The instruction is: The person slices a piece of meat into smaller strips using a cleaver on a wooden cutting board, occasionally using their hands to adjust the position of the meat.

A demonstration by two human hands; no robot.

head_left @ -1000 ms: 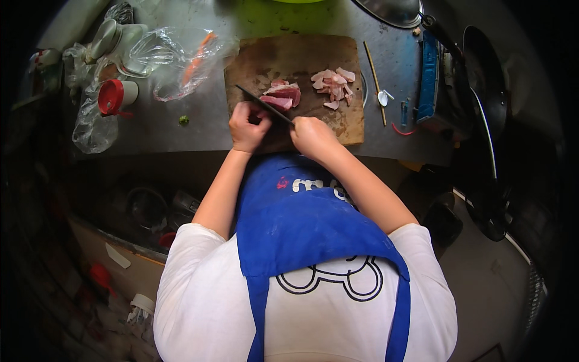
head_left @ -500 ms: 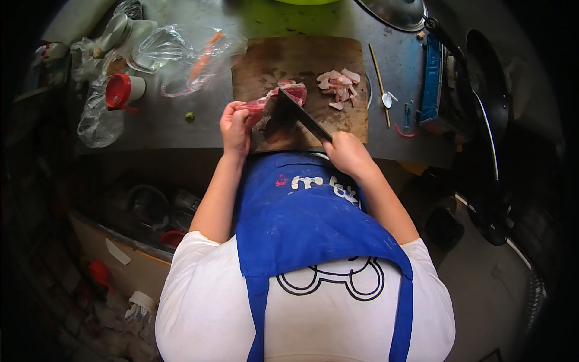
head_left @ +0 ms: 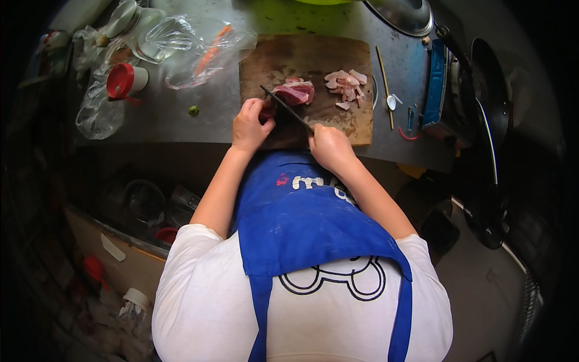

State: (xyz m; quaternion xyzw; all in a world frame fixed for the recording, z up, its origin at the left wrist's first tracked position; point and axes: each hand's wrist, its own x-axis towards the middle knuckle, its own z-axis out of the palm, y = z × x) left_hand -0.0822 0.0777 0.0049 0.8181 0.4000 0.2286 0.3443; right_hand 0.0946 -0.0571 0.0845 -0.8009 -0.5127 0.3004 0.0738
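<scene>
A chunk of raw red meat (head_left: 295,92) with pale fat lies on a worn wooden cutting board (head_left: 307,51). My right hand (head_left: 330,146) is closed round the handle of a kitchen knife (head_left: 291,110). Its blade shows almost edge-on, slanting up and left across the near left side of the chunk. Left of the blade, my left hand (head_left: 252,125) pinches a darker end of the meat, mostly hidden by the fingers. Whether the blade is in the meat or just against it, I cannot tell. To the right sits a small heap of pale cut meat pieces (head_left: 347,85).
Left of the board are a clear plastic bag (head_left: 181,48) with a carrot-coloured strip and a red-lidded tub (head_left: 123,81). On the right lie a thin stick (head_left: 385,84), a white spoon (head_left: 391,103) and a blue box (head_left: 435,84). A pan lid (head_left: 401,15) rests at the back.
My left hand has come right, closer to the blade, and the strip of meat it held stretched out is now bunched at the fingers. The knife has shifted left and stands more edge-on.
</scene>
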